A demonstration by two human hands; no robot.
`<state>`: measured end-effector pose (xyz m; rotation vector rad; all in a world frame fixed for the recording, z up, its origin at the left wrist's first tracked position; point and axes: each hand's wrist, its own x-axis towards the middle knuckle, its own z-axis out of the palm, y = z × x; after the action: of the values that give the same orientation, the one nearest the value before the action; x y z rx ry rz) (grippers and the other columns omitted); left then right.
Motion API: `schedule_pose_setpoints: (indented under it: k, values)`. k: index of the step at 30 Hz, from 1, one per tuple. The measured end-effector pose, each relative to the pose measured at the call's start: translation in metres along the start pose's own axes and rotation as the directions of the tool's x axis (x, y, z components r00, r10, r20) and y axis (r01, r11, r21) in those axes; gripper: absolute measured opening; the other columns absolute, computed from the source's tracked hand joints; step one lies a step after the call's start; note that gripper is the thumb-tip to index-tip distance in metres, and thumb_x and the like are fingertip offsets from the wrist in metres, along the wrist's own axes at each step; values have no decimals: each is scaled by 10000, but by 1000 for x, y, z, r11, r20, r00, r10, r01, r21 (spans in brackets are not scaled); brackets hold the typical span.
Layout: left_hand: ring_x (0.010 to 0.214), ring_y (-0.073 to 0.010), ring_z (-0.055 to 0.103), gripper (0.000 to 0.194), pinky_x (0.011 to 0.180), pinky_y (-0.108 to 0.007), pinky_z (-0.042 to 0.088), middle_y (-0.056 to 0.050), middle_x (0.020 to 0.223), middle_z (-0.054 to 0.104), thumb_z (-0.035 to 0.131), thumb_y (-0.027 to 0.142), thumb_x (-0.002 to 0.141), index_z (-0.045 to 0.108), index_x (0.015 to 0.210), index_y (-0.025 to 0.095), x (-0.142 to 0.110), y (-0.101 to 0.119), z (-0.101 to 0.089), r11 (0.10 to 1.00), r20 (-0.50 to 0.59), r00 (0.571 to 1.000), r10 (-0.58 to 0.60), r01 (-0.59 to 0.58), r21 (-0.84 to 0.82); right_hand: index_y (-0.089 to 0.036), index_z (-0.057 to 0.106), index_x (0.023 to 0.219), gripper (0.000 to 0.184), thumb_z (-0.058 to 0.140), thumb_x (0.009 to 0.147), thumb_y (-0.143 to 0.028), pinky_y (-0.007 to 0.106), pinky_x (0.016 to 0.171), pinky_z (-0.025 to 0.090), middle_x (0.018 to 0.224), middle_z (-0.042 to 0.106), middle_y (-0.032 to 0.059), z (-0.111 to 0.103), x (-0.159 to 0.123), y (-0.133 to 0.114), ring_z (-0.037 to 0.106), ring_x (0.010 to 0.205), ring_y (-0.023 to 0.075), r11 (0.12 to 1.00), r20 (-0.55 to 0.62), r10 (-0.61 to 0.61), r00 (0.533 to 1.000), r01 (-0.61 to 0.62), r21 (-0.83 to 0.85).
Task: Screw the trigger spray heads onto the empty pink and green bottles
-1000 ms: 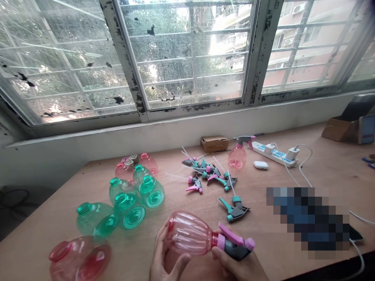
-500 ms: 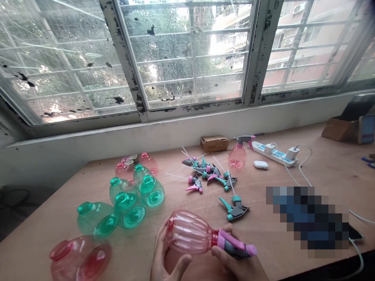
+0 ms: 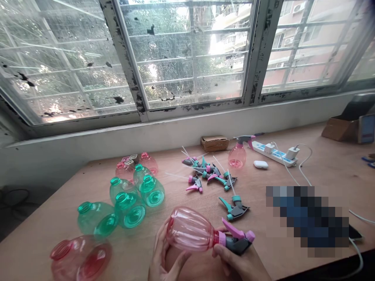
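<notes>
A clear pink spray bottle (image 3: 191,229) lies sideways between my hands, its base toward the left. At its neck sits a grey spray head (image 3: 238,242) with a pink trigger and collar. My left hand (image 3: 164,251) cups the base end, thumb underneath. The fingers of my right hand (image 3: 234,259) close around the collar and spray head. Just beyond them, a grey and teal spray head (image 3: 236,208) rests on the table with its tube pointing up. Whether the collar is fully threaded on, I cannot tell.
Several green bottles (image 3: 129,210) and a pink bottle (image 3: 80,259) stand to the left. Loose spray heads (image 3: 209,169) lie mid-table. Behind are a finished pink sprayer (image 3: 237,156), a cardboard box (image 3: 215,143), a power strip (image 3: 275,153) and a white earbud case (image 3: 260,164).
The spray head has turned about the bottle's neck, so its trigger now points up and away. My right hand has shifted slightly with it; my left hand stays at the base.
</notes>
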<state>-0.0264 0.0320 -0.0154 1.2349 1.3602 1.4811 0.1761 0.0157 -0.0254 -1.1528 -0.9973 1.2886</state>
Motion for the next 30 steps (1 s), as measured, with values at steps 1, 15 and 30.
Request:
schedule_pose_setpoints:
  k: [1,15,30]
  values:
    - [1350,-339,500,678,1197,-432,315,-72,1385,616,852,471,642,647,1255,268,-2,0,2,1000,-7,1000,-19,19,-12,-153,692,1001,553,765,718,-622,262,472,433,712,730,48,1,0,-1,527,451,126,1000,4,-6,1000,6,-11]
    - [1345,-351,501,728,1183,-438,344,-83,1358,636,873,436,603,630,1258,230,-3,11,6,1000,-11,1000,-25,25,-18,-160,711,954,507,763,728,-611,299,544,504,651,724,39,1,-1,-10,616,510,182,1000,-6,-15,1000,15,-26]
    - [1384,-344,454,697,1209,-425,291,-74,1385,613,822,494,673,621,1289,240,-7,12,7,994,1,996,-88,88,-62,-145,678,994,580,811,675,-611,261,420,463,600,713,44,4,-4,-5,617,432,177,986,47,78,996,-84,144]
